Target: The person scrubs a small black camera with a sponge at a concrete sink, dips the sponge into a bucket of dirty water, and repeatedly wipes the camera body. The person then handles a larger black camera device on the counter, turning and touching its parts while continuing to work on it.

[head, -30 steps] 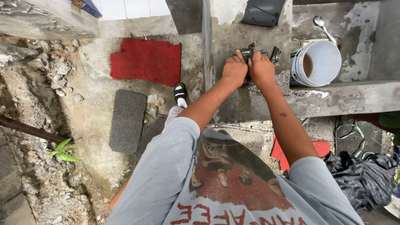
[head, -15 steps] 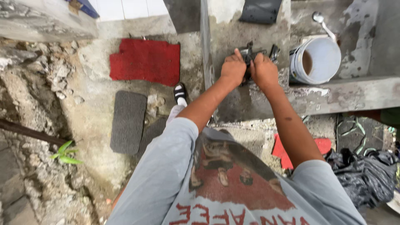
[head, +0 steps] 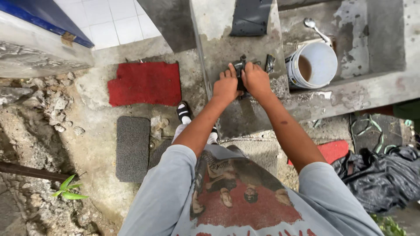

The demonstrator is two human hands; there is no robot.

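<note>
A small dark metal part (head: 239,69), black and irregular in outline, sits on the grey concrete ledge (head: 227,26) between the two hands; most of it is hidden under them, so what kind of part it is cannot be told, though it may be a piece of machinery. The left hand (head: 225,86) presses against its left side with fingers curled around it, and the right hand (head: 255,80) closes over its right side and top, fingers bent down onto it. Just right of the hands lies one more small black piece (head: 270,63), apart from them. Beyond that stands one white plastic bucket (head: 314,64) with brownish water inside, and one metal spoon (head: 316,29) rests near its rim. One dark flat panel (head: 250,16) lies at the far end of the ledge. On the ground to the left are one red mat (head: 144,83) and one grey mat (head: 132,147). A black bag (head: 379,175) lies at the right.
</note>
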